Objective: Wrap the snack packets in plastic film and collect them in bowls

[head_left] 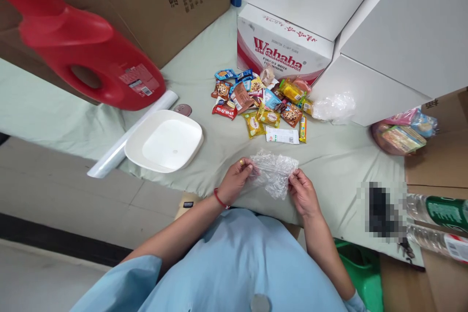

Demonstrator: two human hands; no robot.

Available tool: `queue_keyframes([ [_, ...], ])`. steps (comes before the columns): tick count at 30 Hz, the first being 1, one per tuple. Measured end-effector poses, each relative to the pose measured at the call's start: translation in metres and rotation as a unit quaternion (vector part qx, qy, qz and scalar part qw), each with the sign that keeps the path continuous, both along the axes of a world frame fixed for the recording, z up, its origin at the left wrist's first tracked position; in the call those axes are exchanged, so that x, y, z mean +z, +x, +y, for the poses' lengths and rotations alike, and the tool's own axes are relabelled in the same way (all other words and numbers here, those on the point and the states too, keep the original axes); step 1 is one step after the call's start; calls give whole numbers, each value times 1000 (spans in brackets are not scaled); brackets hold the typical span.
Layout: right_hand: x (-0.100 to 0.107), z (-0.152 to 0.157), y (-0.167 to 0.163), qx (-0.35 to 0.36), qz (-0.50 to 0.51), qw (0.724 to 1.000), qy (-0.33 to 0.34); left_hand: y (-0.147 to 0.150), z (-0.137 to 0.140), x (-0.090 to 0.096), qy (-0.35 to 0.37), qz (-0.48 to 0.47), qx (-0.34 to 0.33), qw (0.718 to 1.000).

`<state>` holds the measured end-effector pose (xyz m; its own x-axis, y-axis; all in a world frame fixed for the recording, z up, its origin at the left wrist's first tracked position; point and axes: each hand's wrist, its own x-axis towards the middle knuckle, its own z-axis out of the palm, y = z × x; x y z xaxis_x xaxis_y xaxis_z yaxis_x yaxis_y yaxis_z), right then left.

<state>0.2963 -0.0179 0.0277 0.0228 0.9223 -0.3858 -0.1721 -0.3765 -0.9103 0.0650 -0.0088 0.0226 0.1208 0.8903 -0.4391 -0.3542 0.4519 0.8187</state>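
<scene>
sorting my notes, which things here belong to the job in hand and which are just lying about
Job in hand: clear crinkled plastic, held by left hand and right hand.

Apparently lying about, untouched: wrapped snacks, white tray, red jug, Wahaha box, plastic bottles.

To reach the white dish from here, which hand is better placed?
Probably the left hand: it is nearer the white dish, while the right hand is on the far side of the crinkled clear plastic. Both hold it, though.
</scene>
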Motion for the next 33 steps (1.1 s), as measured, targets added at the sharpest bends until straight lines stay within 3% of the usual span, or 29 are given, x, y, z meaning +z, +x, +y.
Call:
queue_keyframes([
  [4, -2, -3, -9, -4, -49, 998, 36, 6, -1, 3, 43, 33, 11, 998],
  [9, -6, -4, -18, 39, -181, 980, 76, 7, 0, 1, 75, 88, 64, 991],
  [19, -4, -1, 4, -18, -147, 989, 19, -6, 6, -5, 39, 139, 171, 975],
  [21, -4, -1, 7, -8, -150, 989, 5, -6, 6, -5, 39, 132, 170, 976],
  [24, -9, 3, 2, 68, -183, 981, -11, -2, 4, -5, 45, 119, 152, 980],
  [26, -15, 9, -9, 108, -231, 967, 2, 2, 1, -5, 53, 112, 145, 982],
  [30, -21, 29, -34, 106, -322, 939, 50, 4, -4, -5, 67, 118, 138, 981],
  [33, -20, 41, -42, 131, -298, 943, 71, -1, -6, -6, 76, 150, 137, 976],
])
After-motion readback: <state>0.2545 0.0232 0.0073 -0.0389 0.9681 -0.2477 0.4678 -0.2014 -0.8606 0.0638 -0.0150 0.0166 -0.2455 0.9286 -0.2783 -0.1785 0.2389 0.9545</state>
